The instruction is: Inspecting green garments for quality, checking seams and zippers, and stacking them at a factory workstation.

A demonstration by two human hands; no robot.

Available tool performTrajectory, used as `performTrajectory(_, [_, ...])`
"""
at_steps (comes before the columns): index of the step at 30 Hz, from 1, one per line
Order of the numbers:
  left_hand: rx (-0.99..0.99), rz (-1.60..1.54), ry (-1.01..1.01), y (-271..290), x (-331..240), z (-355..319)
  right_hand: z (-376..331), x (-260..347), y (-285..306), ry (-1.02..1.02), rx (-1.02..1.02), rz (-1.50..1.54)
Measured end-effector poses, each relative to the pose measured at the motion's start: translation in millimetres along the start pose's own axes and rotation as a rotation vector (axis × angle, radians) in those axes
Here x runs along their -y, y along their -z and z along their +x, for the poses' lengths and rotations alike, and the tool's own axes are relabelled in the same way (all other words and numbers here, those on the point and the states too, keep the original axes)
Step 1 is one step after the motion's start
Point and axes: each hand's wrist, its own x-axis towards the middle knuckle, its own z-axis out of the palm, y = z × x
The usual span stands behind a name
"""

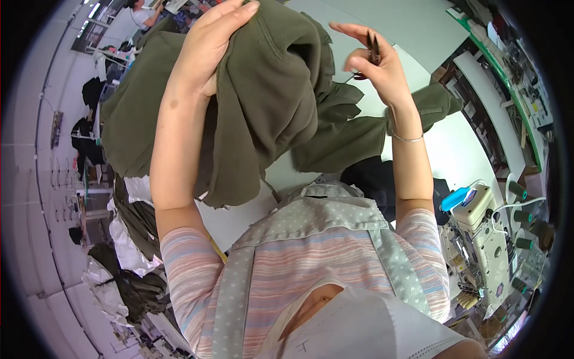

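Observation:
My left hand (pixel 206 48) is raised at the top, its fingers closed on an olive-green garment (pixel 275 90). From there the thick cloth hangs down in folds and spreads left across my forearm. More of the garment trails over the white table to the right, past my right wrist. Held up beside the cloth and apart from it is my right hand (pixel 385 72), with a small dark pair of thread snips (pixel 374 48) in it. The snips' blades point upward. My right thumb and index finger are spread, while the other fingers curl around the snips.
A sewing machine (pixel 487 257) stands at the right, with a blue object (pixel 455 198) on top and green thread cones (pixel 524 242) alongside. Black cloth (pixel 371 182) lies near my waist. Piled garments (pixel 128 287) are at the left. Another person (pixel 142 17) works at the far left.

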Motion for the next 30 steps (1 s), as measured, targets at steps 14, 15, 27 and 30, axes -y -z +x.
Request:
performTrajectory(14, [0.271,0.872,-0.034,-1.7,82.2,-18.4,38.2,81.8,31.3,0.231,0.150,-0.360])
performTrajectory(15, [0.209,0.930,0.015,1.5,87.5,-26.0,42.0,89.9,32.2,0.236,0.153,-0.364])
performTrajectory(27, [-0.523,1.056,-0.442,15.8,-56.8,-161.8,59.5,92.4,114.8,0.310,0.499,-0.591])
performTrajectory(30, [-0.790,0.966,-0.801,14.4,-65.7,-200.3,37.5,41.0,83.5,0.260,0.530,-0.694])
